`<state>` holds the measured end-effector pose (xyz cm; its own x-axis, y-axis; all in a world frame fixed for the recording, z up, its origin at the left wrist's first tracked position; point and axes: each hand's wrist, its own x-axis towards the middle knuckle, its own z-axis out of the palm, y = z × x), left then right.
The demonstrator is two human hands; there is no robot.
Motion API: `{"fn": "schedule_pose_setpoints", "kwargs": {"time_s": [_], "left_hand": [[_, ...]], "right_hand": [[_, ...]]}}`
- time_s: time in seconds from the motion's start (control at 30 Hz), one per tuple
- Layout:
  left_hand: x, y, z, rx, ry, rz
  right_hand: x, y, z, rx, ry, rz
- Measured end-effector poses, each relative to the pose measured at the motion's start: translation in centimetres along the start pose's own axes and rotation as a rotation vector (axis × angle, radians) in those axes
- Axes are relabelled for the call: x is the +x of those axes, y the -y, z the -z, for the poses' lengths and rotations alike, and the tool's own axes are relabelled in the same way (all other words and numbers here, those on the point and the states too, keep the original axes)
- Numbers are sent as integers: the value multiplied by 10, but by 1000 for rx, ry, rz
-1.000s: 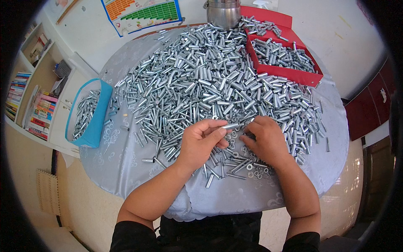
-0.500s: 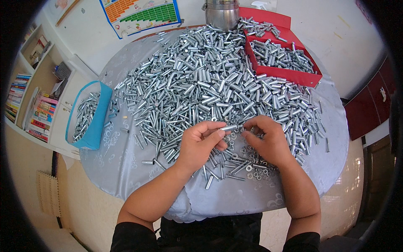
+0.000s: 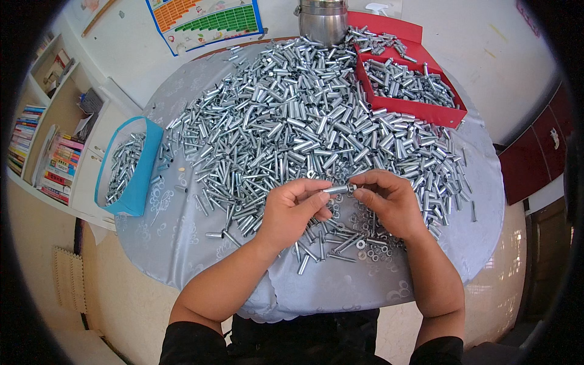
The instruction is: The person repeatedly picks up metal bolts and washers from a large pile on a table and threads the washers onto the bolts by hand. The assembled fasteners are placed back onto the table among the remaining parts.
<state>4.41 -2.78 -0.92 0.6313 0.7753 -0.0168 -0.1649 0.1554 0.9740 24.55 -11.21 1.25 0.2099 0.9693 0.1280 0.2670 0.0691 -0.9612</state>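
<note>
My left hand (image 3: 291, 213) pinches a silver sleeve anchor bolt (image 3: 336, 190) between thumb and fingers, holding it nearly level with its end pointing right. At that end my right hand (image 3: 389, 204) closes thumb and forefinger on a small nut (image 3: 352, 188), which touches the bolt; its exact shape is partly hidden by the fingertips. Both hands hover over the near edge of a broad heap of metal sleeves and bolts (image 3: 292, 109). Below the right hand lie loose washers and nuts (image 3: 372, 248), and several long bolts (image 3: 319, 246) rest beneath the left.
At the far right stands an open red box (image 3: 413, 108) full of anchor bolts. A blue container (image 3: 135, 198) with more bolts is at the left. A steel pot (image 3: 322, 24) sits behind the heap. The round table wears a grey cloth (image 3: 201, 261).
My right thumb and forefinger have come up to the bolt's right end, where a nut now shows between them. The left hand has barely shifted and keeps its hold on the bolt.
</note>
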Motion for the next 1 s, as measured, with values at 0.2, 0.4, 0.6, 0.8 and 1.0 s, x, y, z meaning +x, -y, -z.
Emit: {"fn": "schedule_pose_setpoints", "kwargs": {"time_s": [0.2,0.4,0.6,0.8,1.0], "left_hand": [[-2,1,0,53,8,-9],[-3,-4,-3,50,30,-1],[-3,-3,0,21,9,-13],[-3,-3,-1,30,12,-17],[-3,-4,-2,13,22,-28]], "right_hand": [[-1,-1,2,-154,46,25],[-2,-4,1,-195,-74,99],[-1,5,-4,-202,-54,230],[-2,2,0,-109,-33,91],[-3,-4,11,-177,77,66]]}}
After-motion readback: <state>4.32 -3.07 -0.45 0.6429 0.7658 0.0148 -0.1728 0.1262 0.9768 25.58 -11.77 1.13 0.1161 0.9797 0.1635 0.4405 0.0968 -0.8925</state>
